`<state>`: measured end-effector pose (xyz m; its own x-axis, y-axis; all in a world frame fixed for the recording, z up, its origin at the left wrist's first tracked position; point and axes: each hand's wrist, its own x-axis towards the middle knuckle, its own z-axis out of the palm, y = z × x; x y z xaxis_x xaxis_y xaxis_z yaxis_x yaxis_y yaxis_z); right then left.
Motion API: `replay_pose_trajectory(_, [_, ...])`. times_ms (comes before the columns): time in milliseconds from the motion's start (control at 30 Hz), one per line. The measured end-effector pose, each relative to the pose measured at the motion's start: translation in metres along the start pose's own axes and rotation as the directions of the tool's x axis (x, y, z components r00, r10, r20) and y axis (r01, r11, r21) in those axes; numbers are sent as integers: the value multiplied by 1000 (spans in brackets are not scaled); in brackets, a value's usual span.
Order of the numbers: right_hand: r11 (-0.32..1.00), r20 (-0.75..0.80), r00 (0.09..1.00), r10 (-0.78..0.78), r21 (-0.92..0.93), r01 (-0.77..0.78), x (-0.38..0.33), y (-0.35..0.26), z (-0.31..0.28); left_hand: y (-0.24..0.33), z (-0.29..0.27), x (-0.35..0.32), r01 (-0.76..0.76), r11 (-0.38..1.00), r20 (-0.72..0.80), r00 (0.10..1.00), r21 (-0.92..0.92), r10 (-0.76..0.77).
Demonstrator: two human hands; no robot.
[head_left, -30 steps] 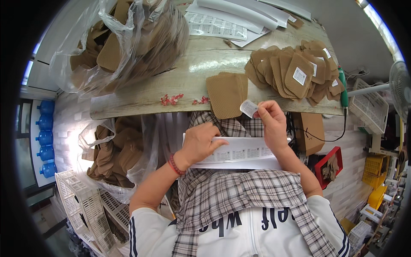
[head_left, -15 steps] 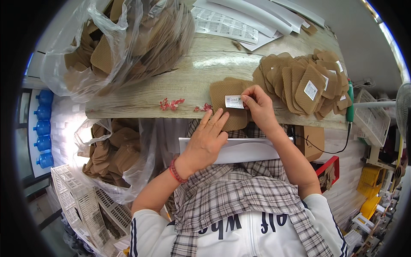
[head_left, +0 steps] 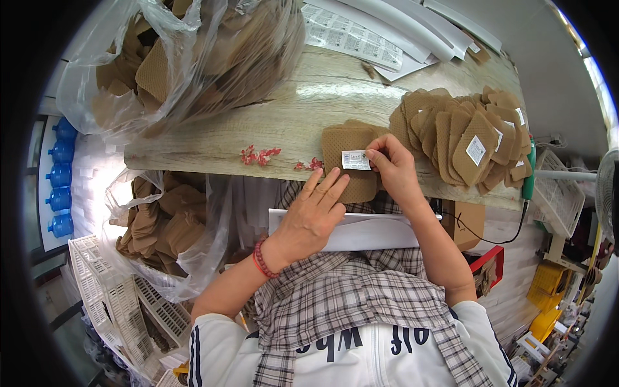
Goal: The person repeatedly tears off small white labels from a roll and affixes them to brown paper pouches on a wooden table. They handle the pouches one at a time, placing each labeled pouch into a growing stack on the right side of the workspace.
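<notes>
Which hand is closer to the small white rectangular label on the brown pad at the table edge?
Right. The right hand presses its fingertips on the small white rectangular label. The left hand sits below it, fingers reaching the brown textured pad's lower edge.

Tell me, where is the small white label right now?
In the head view, the small white label lies on the brown pad at the table's near edge, pressed by the right hand, left of the labelled pile.

The left hand (head_left: 314, 216) lay flat and palm down, fingers stretched forward and slightly spread, a red beaded band round its wrist. The right hand (head_left: 392, 169) reached further forward, fingers curled with thumb and forefinger pinched together at the tips. Both forearms were bare and rose from the lower edge.
</notes>
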<state>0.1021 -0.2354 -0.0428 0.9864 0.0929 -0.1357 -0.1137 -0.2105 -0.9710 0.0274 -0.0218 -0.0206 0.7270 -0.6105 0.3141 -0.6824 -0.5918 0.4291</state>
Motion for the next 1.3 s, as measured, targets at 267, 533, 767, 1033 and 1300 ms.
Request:
replay_pose_trajectory(267, [997,-31,999,-35,-76,33,0,1,3,1,-2,-1,-4,999,11,1000,43,4])
replay_pose_trajectory(533, [992,-31,997,-65,-113,61,-2,-3,5,1,-3,-1,-10,999,23,1000,38,9])
replay_pose_trajectory(767, [996,-34,997,-67,-69,64,-3,0,5,1,-2,0,-11,999,15,1000,35,11])
replay_pose_trajectory(1033, [989,-56,995,-85,-130,77,-6,-4,8,1,-2,-1,-11,999,14,1000,42,10])
replay_pose_trajectory(1300, [966,-92,986,-139,-230,114,-9,-9,11,2,-5,0,25,1000,8,1000,-6,-25])
